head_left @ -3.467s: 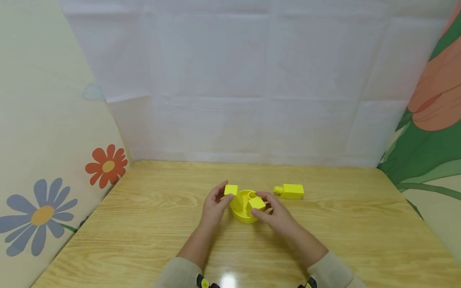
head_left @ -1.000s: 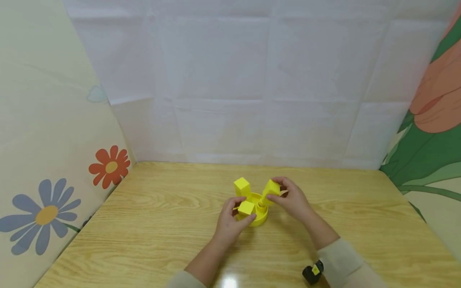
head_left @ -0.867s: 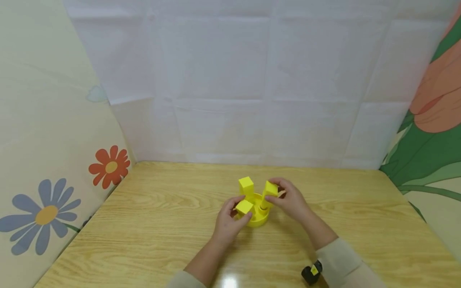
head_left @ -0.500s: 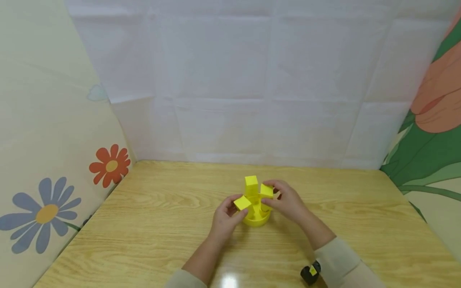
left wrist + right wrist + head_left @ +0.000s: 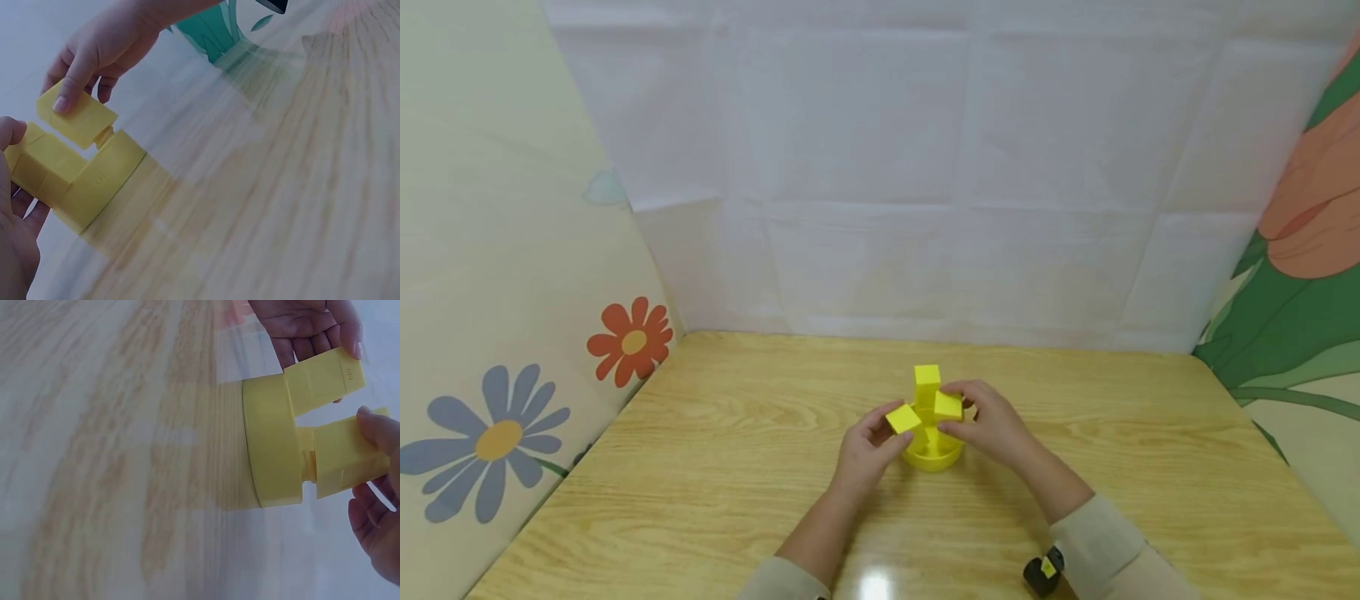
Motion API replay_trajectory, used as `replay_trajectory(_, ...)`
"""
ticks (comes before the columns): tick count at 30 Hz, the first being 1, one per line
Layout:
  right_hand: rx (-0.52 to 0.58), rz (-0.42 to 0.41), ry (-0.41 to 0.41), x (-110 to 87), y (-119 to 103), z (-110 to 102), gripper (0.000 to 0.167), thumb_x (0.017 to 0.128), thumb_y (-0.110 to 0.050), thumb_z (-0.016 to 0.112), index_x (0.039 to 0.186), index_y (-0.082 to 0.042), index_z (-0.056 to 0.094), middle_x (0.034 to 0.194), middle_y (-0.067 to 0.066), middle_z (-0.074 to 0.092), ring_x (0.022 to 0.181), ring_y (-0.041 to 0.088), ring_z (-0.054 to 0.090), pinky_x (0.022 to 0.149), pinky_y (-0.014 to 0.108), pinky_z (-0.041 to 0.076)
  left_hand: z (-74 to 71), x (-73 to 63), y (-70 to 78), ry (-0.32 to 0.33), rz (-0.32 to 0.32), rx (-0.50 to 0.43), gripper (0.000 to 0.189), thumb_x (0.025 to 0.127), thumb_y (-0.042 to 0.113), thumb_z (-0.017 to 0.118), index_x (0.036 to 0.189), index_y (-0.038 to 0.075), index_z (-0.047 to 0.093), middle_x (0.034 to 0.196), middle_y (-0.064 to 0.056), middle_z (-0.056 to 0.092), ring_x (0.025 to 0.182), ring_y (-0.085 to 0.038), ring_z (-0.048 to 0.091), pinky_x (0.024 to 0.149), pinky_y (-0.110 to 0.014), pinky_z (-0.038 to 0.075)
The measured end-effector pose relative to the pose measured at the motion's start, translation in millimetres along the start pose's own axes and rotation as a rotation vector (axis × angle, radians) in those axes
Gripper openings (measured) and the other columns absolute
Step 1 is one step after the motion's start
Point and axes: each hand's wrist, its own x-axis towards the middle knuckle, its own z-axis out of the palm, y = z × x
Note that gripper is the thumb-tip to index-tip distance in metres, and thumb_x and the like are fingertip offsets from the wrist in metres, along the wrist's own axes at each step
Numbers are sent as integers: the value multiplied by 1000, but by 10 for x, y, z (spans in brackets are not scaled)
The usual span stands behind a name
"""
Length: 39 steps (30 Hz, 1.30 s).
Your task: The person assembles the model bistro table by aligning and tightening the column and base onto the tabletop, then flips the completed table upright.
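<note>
A round yellow base (image 5: 932, 460) sits on the wooden table, with three square yellow blocks standing in it. My left hand (image 5: 861, 454) pinches the left block (image 5: 903, 419) between thumb and fingers. On the other side my right hand (image 5: 996, 425) grips the right block (image 5: 948, 406); in the right wrist view, this block (image 5: 347, 456) has a narrow neck (image 5: 308, 464) between its body and the base. No hand touches the back block (image 5: 927, 377), which stands upright. How deep the necks go into the base is hidden.
The wooden table (image 5: 737, 433) runs back to a hanging white cloth (image 5: 850, 167). Flower-printed panels (image 5: 497, 250) flank it on both sides. A black device (image 5: 1042, 573) sits by the right sleeve (image 5: 1097, 542).
The block that lay at the right was picked up and set into the base by my right hand. Base and blocks have since turned clockwise seen from above, and the right block sits lower.
</note>
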Motion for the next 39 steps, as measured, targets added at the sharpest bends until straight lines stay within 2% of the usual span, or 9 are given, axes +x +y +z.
replay_trajectory(5,-8,-22,18,-19,29,19,46,86,-24,76,128,-10,61,126,9,62,99,22,58,81,36,52,-8,22,-18,3,4,-20,47,88,2,68,133,-5,55,135,-24,57,120,-34,59,94,-21,52)
replay_trajectory(8,-6,-30,15,-41,38,8,43,90,-23,71,129,-11,60,125,9,62,101,23,57,79,33,50,-10,22,-20,7,8,-19,47,88,1,68,133,-5,55,134,-24,58,119,-32,60,92,-19,52)
replay_trajectory(12,2,-20,-3,-52,33,-14,40,94,-23,63,132,-12,59,127,9,61,102,23,56,75,28,48,-10,23,-18,8,4,-17,48,88,1,68,133,-5,55,134,-24,58,117,-31,60,91,-18,52)
replay_trajectory(19,61,20,-50,-17,25,-38,45,95,-27,62,138,-16,54,129,10,57,96,20,51,72,28,45,-5,13,-10,12,-6,-19,47,88,2,67,133,-6,54,135,-24,58,116,-28,61,90,-17,51)
replay_trajectory(23,96,39,-58,19,26,-40,47,94,-29,64,137,-13,54,127,10,57,99,20,51,78,30,46,-1,17,-9,10,-6,-31,48,88,0,67,134,-7,54,134,-24,58,115,-28,61,89,-17,51)
replay_trajectory(28,151,107,-41,49,64,-25,53,92,-34,68,136,-8,53,127,10,57,102,23,52,86,35,48,-4,17,-13,5,-4,-26,48,88,1,67,134,-7,54,134,-24,58,115,-29,61,89,-17,52)
replay_trajectory(34,267,125,-3,25,128,-37,40,98,-20,58,135,-5,54,131,16,57,113,29,55,97,46,50,-10,19,-23,2,-10,-20,48,89,2,67,134,-6,54,136,-23,57,118,-30,60,91,-17,51)
replay_trajectory(39,298,154,31,29,158,-33,37,95,-20,63,129,-6,57,121,15,61,108,27,58,93,41,52,-13,15,-19,2,-13,-16,48,89,2,67,134,-6,53,136,-23,57,118,-31,60,90,-17,51)
